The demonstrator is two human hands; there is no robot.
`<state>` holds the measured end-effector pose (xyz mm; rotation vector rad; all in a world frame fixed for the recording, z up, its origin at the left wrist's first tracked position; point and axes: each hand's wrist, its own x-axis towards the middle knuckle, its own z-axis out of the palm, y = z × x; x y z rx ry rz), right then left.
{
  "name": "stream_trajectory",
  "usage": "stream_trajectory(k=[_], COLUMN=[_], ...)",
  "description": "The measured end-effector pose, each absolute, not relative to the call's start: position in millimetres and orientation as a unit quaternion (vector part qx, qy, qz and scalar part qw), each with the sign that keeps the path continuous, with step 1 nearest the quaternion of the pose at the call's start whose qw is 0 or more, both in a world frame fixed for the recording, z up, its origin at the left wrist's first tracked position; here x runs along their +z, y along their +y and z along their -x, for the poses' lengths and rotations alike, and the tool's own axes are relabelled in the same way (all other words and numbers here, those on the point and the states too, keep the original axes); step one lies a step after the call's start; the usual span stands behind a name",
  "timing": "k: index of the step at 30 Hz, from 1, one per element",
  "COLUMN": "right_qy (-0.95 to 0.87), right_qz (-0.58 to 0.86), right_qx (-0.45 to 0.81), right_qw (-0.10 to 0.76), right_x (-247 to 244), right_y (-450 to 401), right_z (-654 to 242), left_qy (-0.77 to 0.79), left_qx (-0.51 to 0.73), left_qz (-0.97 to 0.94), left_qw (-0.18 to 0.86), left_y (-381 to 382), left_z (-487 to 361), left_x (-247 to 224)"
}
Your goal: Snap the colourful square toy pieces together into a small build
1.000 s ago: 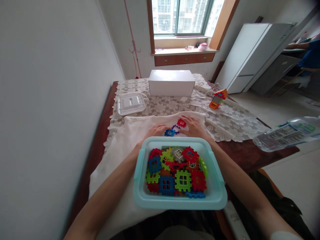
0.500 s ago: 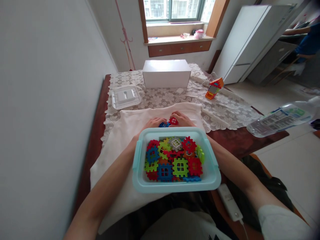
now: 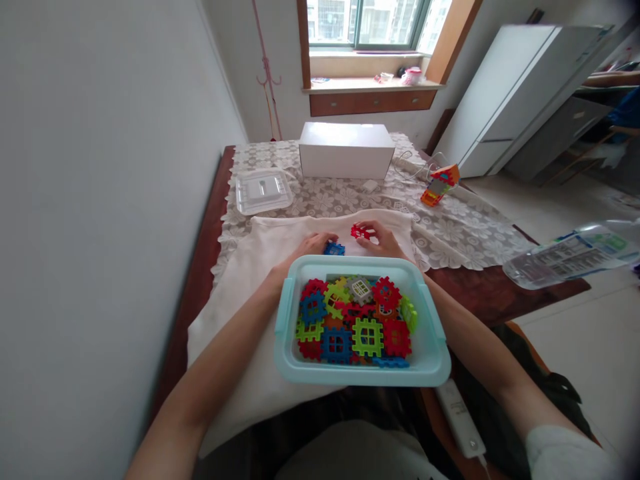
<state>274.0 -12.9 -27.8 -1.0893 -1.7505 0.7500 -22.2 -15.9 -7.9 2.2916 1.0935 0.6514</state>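
Note:
Behind the light-blue bin, my left hand [image 3: 316,245] has its fingers closed on a blue building piece [image 3: 335,249] with a window grid. To its right, my right hand [image 3: 381,239] pinches a red toothed building piece [image 3: 360,231] between thumb and fingers. A gap separates the two pieces. Nearest to me stands the light-blue plastic bin [image 3: 284,327], heaped with interlocking pieces such as a lime-green window piece [image 3: 367,337] and a blue window piece [image 3: 337,345]. Its rim hides part of both wrists. A white cloth [image 3: 235,320] lies under the hands.
A white box [image 3: 347,160] stands at the back of the table, with a clear lid [image 3: 263,191] to its left. An assembled block house [image 3: 439,185] sits at the right. A plastic bottle [image 3: 570,253] juts in from the right edge, and a power strip [image 3: 460,417] lies below.
The red and blue pieces, close together before, are now apart. My right hand has moved the red piece away to the right. The whole view has shifted slightly.

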Motion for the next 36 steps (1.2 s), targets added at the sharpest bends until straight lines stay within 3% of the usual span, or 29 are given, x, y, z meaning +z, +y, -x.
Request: stream_trajectory(k=[6,12,19,28,33,36], right_qy=[-0.683,-0.707,-0.821,-0.774,-0.767,-0.801], right_qz=[0.455,0.547,0.481,0.506,0.43,0.376], right_qx=[0.336,0.225,0.148,0.195,0.277,0.284], right_qw=[0.462,0.387,0.269,0.327,0.388,0.37], right_x=[-23.4,-27.9,-21.7,-27.8,-18.0,-9.5], right_y=[-20.5,-13.0,-16.8,-18.2,-9.0,-2.9], right_z=[-267.3,-279.7,-286.3,-282.4,-254.9,-234.0], left_qy=[0.449,0.435,0.455,0.477,0.474,0.468], left_qx=[0.248,0.234,0.251,0.273,0.27,0.277], left_qz=[-0.826,-0.841,-0.824,-0.804,-0.802,-0.803], left_qw=[0.234,0.218,0.228,0.226,0.242,0.245], left_y=[-14.4,-12.6,-10.0,-8.1,-7.1,-8.3], left_z=[17.6,20.1,21.7,23.6,25.5,26.4], left_x=[-9.7,-8.8,-7.3,-10.2,-7.2,-5.3])
